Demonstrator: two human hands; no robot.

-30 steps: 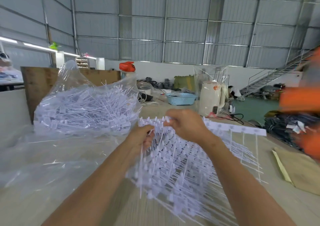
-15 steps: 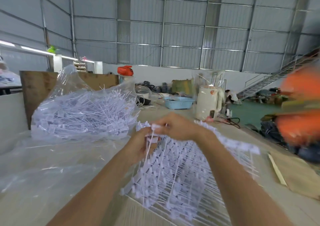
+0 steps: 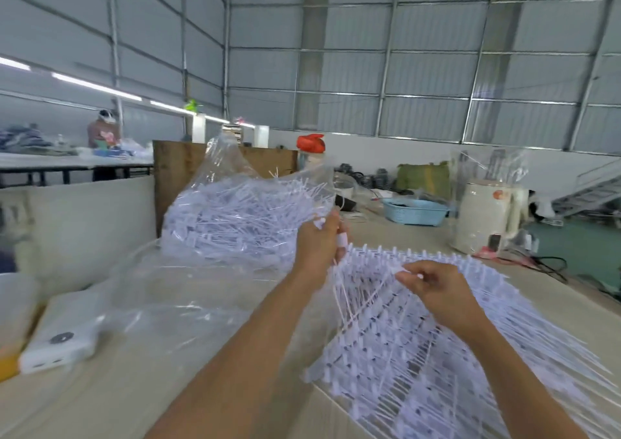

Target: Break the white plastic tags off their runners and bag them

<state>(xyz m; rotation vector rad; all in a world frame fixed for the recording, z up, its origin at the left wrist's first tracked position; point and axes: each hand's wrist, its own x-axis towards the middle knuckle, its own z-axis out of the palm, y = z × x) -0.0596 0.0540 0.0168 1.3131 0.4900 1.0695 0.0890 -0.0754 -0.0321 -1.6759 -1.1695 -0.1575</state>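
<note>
On the counter (image 3: 208, 401) one clear bag (image 3: 248, 217) of loose white tags is seen, too many to count, and just to the right of the bag one fanned stack of tag sheets (image 3: 437, 348) is spread, its tags uncountable too. The step in hand is judged to be the bagging of a broken-off bunch: a few long tags (image 3: 341, 291) are gripped in the curled left hand (image 3: 321, 242), raised at the bag's right edge, while a strand on the stack is pinched by the right hand (image 3: 433, 285). Next, the bunch would need to be released into the bag's mouth and another row snapped off.

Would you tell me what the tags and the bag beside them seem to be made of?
The tags look like moulded white plastic, matt: thin uniform stems on runners. The bag looks like thin clear plastic film, glossy: it crinkles and the tags inside show through it.
</note>
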